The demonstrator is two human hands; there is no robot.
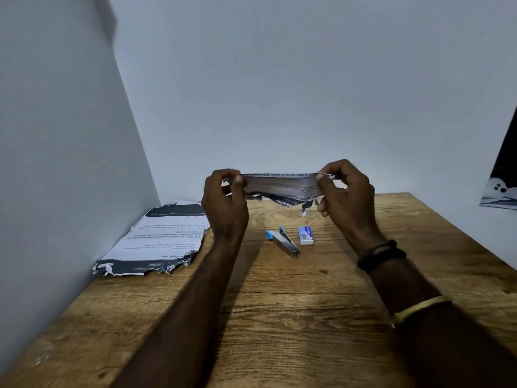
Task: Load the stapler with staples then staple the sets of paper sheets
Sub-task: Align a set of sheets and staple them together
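Note:
I hold a set of printed paper sheets (282,186) in the air above the far part of the wooden table (279,317). My left hand (223,203) pinches its left end and my right hand (347,194) pinches its right end. The sheets hang nearly edge-on, with a torn dark lower edge. Below them on the table lies a small blue and metal stapler (284,240), its top swung open. A small blue and white staple box (305,235) sits just to its right. Neither hand touches the stapler or the box.
A second stack of printed sheets (159,239) with ragged edges lies at the table's left side against the white wall (70,163). Another white wall stands right behind the table. A dark picture (500,191) hangs at the far right.

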